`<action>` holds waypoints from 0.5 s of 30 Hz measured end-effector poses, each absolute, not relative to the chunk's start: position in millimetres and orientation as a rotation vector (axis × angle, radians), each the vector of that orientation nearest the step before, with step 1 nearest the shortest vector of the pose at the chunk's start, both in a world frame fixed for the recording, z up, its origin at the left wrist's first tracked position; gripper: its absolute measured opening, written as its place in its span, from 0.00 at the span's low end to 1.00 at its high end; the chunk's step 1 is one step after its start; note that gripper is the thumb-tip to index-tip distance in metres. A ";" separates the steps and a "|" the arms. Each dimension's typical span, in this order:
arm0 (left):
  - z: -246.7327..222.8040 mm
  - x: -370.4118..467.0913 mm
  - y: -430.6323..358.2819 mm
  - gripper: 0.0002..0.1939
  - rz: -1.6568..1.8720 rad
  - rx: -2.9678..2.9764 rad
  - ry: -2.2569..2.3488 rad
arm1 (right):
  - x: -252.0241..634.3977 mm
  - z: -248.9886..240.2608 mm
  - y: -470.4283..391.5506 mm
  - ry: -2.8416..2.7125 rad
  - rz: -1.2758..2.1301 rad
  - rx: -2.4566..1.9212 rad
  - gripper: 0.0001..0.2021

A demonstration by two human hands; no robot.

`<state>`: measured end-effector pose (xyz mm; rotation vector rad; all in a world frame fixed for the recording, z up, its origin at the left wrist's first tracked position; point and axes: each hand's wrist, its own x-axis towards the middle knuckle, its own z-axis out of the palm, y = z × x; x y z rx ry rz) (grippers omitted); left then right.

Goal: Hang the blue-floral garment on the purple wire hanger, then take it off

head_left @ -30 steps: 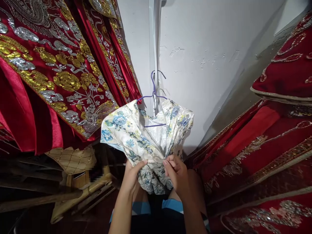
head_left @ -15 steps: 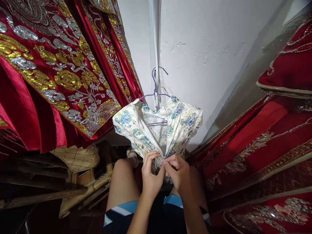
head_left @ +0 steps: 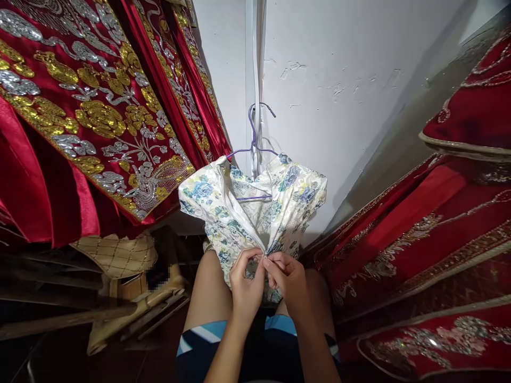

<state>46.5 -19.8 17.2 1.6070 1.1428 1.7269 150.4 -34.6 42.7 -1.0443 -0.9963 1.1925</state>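
Note:
A short-sleeved white dress (head_left: 217, 221) with blue and yellow flowers hangs on a purple wire hanger (head_left: 253, 135) before me. Its long zipper (head_left: 244, 219) gapes from the neck down to my fingers. At the lower end of that gap, my left hand (head_left: 246, 282) pinches the fabric beside the zipper. My right hand (head_left: 290, 279) presses thumb and finger together at the same spot, on the zipper's closing point. The two hands nearly touch, and their fingers hide the small slider. Below them the dress falls between my knees.
Red garments with gold and silver sequins (head_left: 101, 119) hang at the left. More beaded red clothing (head_left: 399, 234) fills the right side. A white wall (head_left: 319, 80) with peeling paint rises behind the dress. At lower left stands a wooden chair (head_left: 115, 319) with a gold-patterned cloth.
The view has shifted slightly, so the dress and hanger sit a little further left and higher. Both hands stay pinched at the lower end of the zipper opening.

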 end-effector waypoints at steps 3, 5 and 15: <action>16.8 45.7 -19.2 0.03 1.711 1.576 1.154 | 151.4 42.9 -34.8 -1.012 1.197 -1.044 0.10; 16.6 44.0 -18.9 0.02 1.709 1.551 1.172 | 150.2 42.1 -34.2 -0.998 1.217 -1.045 0.12; 13.9 36.7 -17.3 0.03 1.691 1.555 1.177 | 137.6 37.0 -24.2 -0.517 1.535 -0.834 0.13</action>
